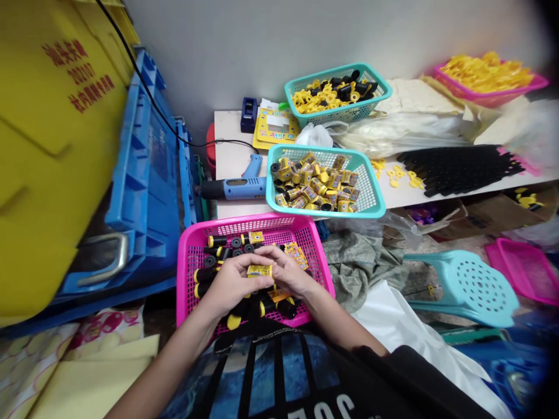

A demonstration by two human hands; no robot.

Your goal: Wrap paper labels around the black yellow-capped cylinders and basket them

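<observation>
Both my hands meet over a pink basket (187,256) at my lap. Between them is a small cylinder with a yellow printed label (259,271). My left hand (233,279) grips its left end, with the thumb along the near side. At its right end my right hand (290,273) has its fingers curled round it. Below, in the basket, lie several black cylinders with yellow ends (204,274), and a stack of yellow printed labels (297,255) rests by the right wall. My hands hide the basket's middle.
Beyond stands a teal basket (371,195) full of labelled cylinders, beside a blue heat gun (244,188). Farther back, another teal basket (290,96) holds yellow and black parts. Black rods (463,169) lie on the table at right. Blue crates (144,145) stand left, a teal stool (476,288) right.
</observation>
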